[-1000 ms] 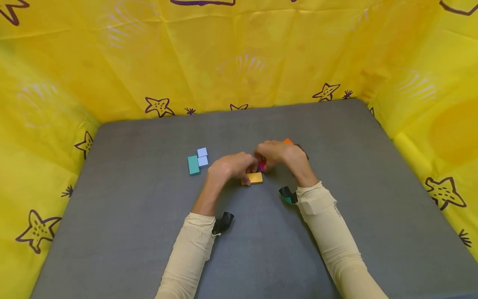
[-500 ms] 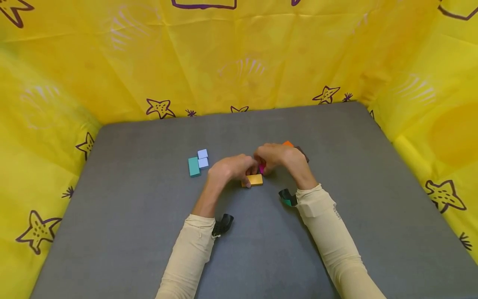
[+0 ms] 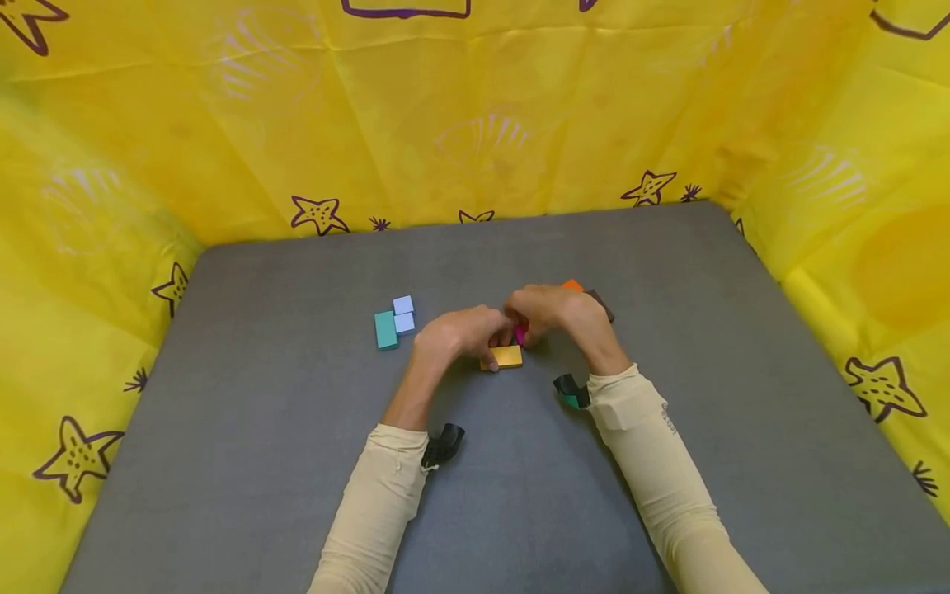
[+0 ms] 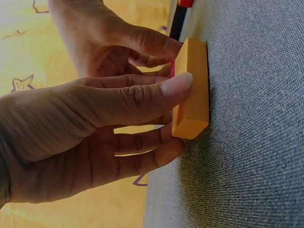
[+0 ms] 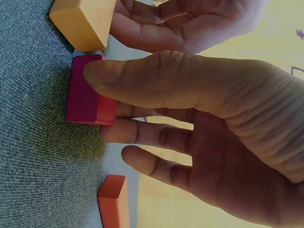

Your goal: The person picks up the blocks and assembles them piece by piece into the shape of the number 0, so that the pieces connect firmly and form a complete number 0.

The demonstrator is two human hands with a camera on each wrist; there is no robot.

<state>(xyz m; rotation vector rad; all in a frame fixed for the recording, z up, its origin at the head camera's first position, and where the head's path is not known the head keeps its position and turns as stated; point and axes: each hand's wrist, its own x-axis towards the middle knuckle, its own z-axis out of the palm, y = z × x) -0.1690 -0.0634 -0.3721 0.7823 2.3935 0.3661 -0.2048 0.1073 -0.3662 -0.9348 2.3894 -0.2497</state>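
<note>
In the middle of the grey table [image 3: 512, 495], my left hand [image 3: 458, 332] grips a yellow block [image 3: 508, 357], thumb on its near side and fingers behind. The left wrist view shows this yellow block [image 4: 197, 95] lying on the cloth surface. Just behind its right end, my right hand [image 3: 547, 307] pinches a smaller magenta block [image 3: 520, 333] between thumb and fingers. From the right wrist, the magenta block [image 5: 83, 95] sits right beside a corner of the yellow block [image 5: 85, 21]. The fingers hide part of both blocks.
To the left, a teal block [image 3: 386, 330] lies against two light blue cubes [image 3: 404, 313]. Behind my right hand, an orange block [image 3: 572, 285] and a dark brown block [image 3: 601, 305] lie close together. Yellow printed cloth [image 3: 416, 107] hangs around the table's back and sides.
Both hands keep their grip with no visible movement. The whole scene shifts slightly downward in the head view between the first frame and the later ones.
</note>
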